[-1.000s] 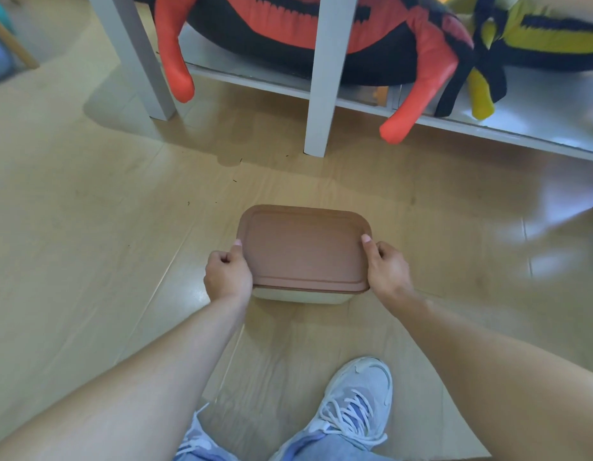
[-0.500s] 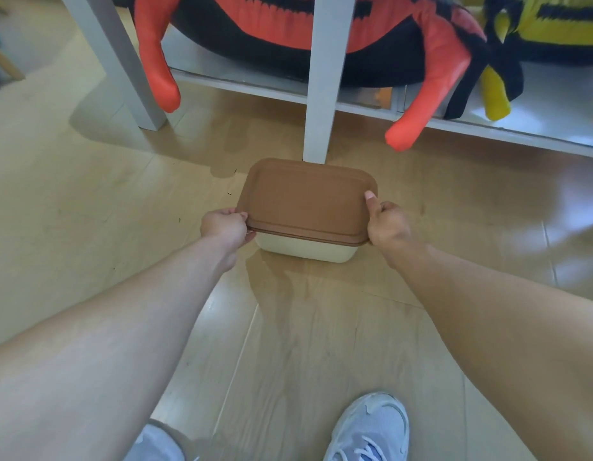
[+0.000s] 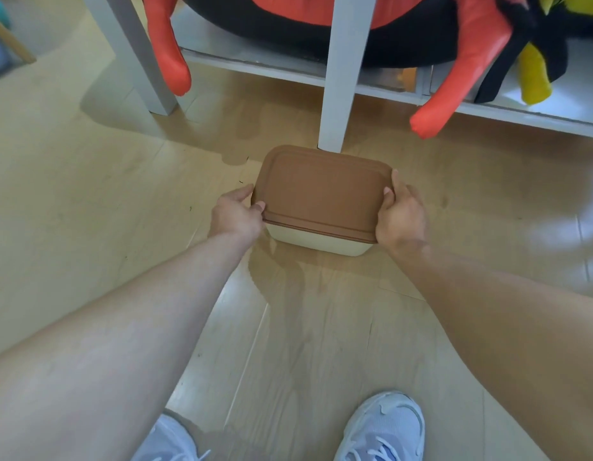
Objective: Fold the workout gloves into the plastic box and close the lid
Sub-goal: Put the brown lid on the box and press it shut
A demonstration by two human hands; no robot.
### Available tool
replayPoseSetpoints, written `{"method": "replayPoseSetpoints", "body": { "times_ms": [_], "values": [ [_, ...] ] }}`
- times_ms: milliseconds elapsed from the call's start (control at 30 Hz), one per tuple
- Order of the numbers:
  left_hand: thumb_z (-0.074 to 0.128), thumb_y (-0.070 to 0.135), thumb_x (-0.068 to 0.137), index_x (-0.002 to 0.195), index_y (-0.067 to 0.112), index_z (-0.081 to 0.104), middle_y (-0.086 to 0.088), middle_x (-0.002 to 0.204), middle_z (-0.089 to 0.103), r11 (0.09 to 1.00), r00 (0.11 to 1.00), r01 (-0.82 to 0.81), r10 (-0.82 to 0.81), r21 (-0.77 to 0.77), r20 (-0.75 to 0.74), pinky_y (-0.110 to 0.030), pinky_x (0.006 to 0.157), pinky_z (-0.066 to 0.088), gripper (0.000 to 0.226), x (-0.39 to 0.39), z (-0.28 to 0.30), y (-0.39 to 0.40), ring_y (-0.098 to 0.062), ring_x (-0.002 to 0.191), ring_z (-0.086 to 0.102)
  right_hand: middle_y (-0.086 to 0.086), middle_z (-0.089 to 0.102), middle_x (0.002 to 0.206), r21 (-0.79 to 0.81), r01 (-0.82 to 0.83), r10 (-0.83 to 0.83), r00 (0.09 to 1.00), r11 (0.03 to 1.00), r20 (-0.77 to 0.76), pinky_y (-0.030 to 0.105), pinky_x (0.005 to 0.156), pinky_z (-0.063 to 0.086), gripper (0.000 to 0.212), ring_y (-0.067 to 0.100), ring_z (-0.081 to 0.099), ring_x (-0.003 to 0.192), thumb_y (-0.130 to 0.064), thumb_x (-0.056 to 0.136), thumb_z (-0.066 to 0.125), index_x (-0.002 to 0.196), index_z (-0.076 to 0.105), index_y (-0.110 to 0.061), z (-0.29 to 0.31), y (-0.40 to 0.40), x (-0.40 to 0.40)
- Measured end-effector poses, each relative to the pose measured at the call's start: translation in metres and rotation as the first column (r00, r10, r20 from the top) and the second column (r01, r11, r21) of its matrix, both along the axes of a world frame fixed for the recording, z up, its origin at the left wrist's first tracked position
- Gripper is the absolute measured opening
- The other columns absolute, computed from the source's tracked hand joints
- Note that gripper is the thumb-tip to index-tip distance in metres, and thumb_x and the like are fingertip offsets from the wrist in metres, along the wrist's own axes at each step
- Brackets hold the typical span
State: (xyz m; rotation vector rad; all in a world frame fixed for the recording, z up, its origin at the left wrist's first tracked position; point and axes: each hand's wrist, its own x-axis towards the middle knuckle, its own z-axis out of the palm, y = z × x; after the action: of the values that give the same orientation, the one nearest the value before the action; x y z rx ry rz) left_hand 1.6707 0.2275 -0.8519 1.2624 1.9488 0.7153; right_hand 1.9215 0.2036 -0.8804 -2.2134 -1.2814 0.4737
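Observation:
A cream plastic box [image 3: 318, 242] with a brown lid [image 3: 318, 191] on top sits on the wooden floor, just in front of a white furniture leg. My left hand [image 3: 236, 212] grips the lid's left edge, thumb on top. At the right edge my right hand [image 3: 399, 214] holds the box the same way. The lid lies flat and covers the box. The workout gloves are not visible.
A white leg [image 3: 341, 71] stands right behind the box, another leg [image 3: 135, 51] at the left. A low white shelf [image 3: 488, 108] carries red, black and yellow plush toys [image 3: 448, 78]. My two light sneakers [image 3: 384, 427] are at the bottom.
The box has gone forward along the floor from near my feet to the white leg, both hands staying on its sides. My left fingers have spread a little on the lid edge.

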Motion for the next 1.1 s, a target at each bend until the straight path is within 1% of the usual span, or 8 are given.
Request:
{"method": "replayPoseSetpoints", "body": {
  "times_ms": [33,100,233,333,667,767,933,1100],
  "values": [
    [0.053,0.015,0.102,0.153,0.027,0.047,0.003,0.165,0.036,0.974,0.936,0.225,-0.209,0.026,-0.283,-0.035,0.115,0.034,0.053,0.0,-0.003,-0.005,-0.023,0.151,0.034,0.01,0.051,0.144,-0.01,-0.02,0.021,0.999,1.0,0.036,0.042,0.099,0.045,0.049,0.037,0.054,0.125,-0.029,0.11,0.032,0.159,0.034,-0.025,-0.001,0.001,0.001],
    [0.041,0.012,0.101,0.163,0.024,0.021,0.007,0.173,0.01,0.828,0.638,0.559,-0.469,-0.051,-0.611,-0.047,0.127,0.016,0.066,0.001,-0.013,-0.009,-0.022,0.16,0.006,0.01,0.051,0.145,-0.039,-0.039,0.042,0.996,0.998,0.078,0.044,0.1,0.045,0.05,0.038,0.054,0.125,-0.027,0.11,0.031,0.159,0.034,-0.022,0.0,0.002,0.002],
    [0.013,0.054,0.107,0.163,0.017,-0.013,0.004,0.172,-0.017,0.754,0.601,0.64,-0.61,-0.147,-0.516,-0.045,0.129,-0.006,0.072,0.017,-0.008,0.019,-0.017,0.157,-0.019,0.003,0.037,0.162,-0.034,-0.092,0.096,0.986,0.995,0.14,0.04,0.113,0.036,0.051,0.032,0.039,0.142,-0.021,0.109,0.031,0.159,0.033,-0.015,-0.001,0.001,0.006],
    [0.011,0.074,0.097,0.161,0.011,-0.017,-0.003,0.17,-0.022,0.725,0.505,0.65,-0.636,-0.227,-0.584,-0.043,0.128,-0.01,0.095,0.029,-0.009,0.041,-0.016,0.156,-0.022,0.002,0.031,0.166,-0.061,-0.125,0.134,0.972,0.99,0.19,0.039,0.115,0.033,0.051,0.033,0.037,0.144,-0.018,0.108,0.032,0.159,0.032,-0.012,-0.002,0.002,0.006],
    [0.014,0.086,0.088,0.164,0.009,-0.002,-0.004,0.174,-0.006,0.776,0.533,0.608,-0.557,-0.17,-0.637,-0.041,0.13,-0.001,0.109,0.038,-0.014,0.052,-0.017,0.159,-0.009,0.007,0.01,0.172,-0.262,-0.345,0.423,0.833,0.901,0.356,0.037,0.129,0.008,0.069,0.021,0.005,0.16,-0.046,0.107,0.027,0.163,0.017,-0.006,0.011,0.011,0.012],
    [0.014,0.087,0.087,0.164,0.012,-0.001,-0.003,0.174,-0.004,0.784,0.548,0.602,-0.545,-0.153,-0.635,-0.043,0.13,0.002,0.108,0.039,-0.014,0.055,-0.017,0.159,-0.007,0.009,0.018,0.171,-0.272,-0.349,0.433,0.819,0.897,0.377,0.037,0.129,0.013,0.07,0.024,0.014,0.158,-0.049,0.106,0.03,0.161,0.024,-0.005,0.019,0.017,0.013],
    [0.009,0.085,0.088,0.165,0.017,0.001,-0.005,0.173,-0.007,0.771,0.498,0.616,-0.54,-0.162,-0.679,-0.049,0.129,0.004,0.103,0.039,-0.016,0.047,-0.02,0.159,-0.01,-0.003,0.035,0.165,-0.316,-0.279,0.389,0.843,0.907,0.372,0.039,0.113,0.038,0.056,0.03,0.043,0.144,-0.044,0.106,0.034,0.155,0.043,-0.017,0.042,0.024,0.01],
    [0.01,0.087,0.086,0.165,0.016,0.003,-0.004,0.174,-0.005,0.787,0.536,0.6,-0.529,-0.144,-0.658,-0.048,0.129,0.006,0.106,0.038,-0.014,0.05,-0.018,0.159,-0.008,-0.005,0.037,0.164,-0.303,-0.237,0.341,0.87,0.923,0.357,0.041,0.108,0.043,0.051,0.034,0.048,0.139,-0.036,0.105,0.036,0.153,0.046,-0.02,0.044,0.026,0.006]
  ]
}}
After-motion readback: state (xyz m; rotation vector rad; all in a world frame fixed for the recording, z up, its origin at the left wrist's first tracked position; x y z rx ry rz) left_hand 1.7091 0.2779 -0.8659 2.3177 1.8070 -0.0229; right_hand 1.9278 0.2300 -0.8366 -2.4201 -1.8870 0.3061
